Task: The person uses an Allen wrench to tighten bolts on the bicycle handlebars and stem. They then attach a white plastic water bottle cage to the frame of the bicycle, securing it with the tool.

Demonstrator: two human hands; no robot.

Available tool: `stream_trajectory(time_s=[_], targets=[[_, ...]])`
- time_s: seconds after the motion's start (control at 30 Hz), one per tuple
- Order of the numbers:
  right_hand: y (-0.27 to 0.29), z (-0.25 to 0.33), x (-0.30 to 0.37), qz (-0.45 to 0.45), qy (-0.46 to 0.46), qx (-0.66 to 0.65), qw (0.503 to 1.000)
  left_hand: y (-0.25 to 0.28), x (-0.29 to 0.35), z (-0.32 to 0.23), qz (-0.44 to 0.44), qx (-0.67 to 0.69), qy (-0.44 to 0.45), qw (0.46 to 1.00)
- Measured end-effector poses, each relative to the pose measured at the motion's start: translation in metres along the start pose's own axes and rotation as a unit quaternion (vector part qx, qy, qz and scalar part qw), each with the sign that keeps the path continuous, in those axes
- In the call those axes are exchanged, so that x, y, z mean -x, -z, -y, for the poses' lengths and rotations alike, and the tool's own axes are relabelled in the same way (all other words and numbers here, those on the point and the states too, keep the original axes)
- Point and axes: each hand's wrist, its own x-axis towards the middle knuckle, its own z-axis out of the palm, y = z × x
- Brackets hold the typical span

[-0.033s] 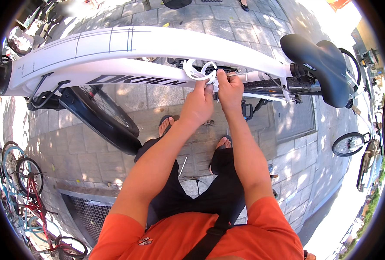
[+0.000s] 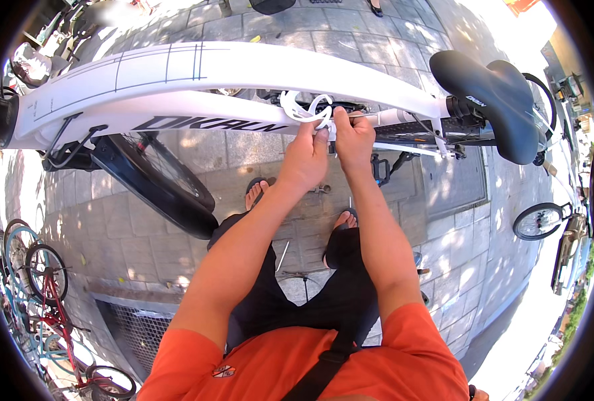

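Note:
A white bicycle frame [image 2: 243, 61] stretches across in front of me, with a black saddle [image 2: 487, 100] at its right end. At its lower tube is a white bottle cage [image 2: 301, 111] with curved, open arms. My left hand [image 2: 303, 160] is closed on the cage's near end, thumb and fingers pinched there. Right beside it, my right hand [image 2: 355, 140] is also closed, fingers curled at the tube. What it pinches is hidden by the fingers. The cage's base and any fastener are covered by both hands.
The front wheel [image 2: 160, 175] with a black fender [image 2: 146, 184] turns toward me at left. A pedal [image 2: 379, 170] sits right of my hands. Loose metal tools lie on the paving near my feet. More bicycles [image 2: 53, 301] stand at the lower left, and a metal grate [image 2: 136, 334] is nearby.

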Motion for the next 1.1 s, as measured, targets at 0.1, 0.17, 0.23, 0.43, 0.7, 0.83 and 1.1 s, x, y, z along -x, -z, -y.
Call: stream_trajectory(time_s=[0.1,0.17,0.23,0.43,0.7,0.83,1.1], targets=[[0.002,0.003,0.000,0.025,-0.005,0.012,1.000,-0.002,-0.003,-0.002,0.017,0.090,0.060,0.994],[0.003,0.006,0.000,0.043,0.000,0.011,0.999,-0.006,-0.005,0.006,0.028,0.107,0.049,0.993],[0.009,0.012,-0.001,0.074,0.001,0.035,0.997,-0.009,-0.006,0.016,0.053,0.101,0.022,0.993],[0.020,0.014,-0.001,0.066,0.027,-0.030,0.997,-0.006,-0.002,-0.004,0.084,0.176,0.089,0.977],[0.050,0.070,0.043,0.132,0.066,-0.061,0.987,0.017,-0.007,-0.016,0.091,0.550,0.209,0.803],[0.053,0.055,0.043,0.208,0.215,0.173,0.939,0.014,-0.009,-0.012,0.065,0.550,0.211,0.805],[0.034,0.049,0.046,0.227,0.196,0.265,0.916,0.012,-0.009,-0.008,0.053,0.530,0.224,0.816]])
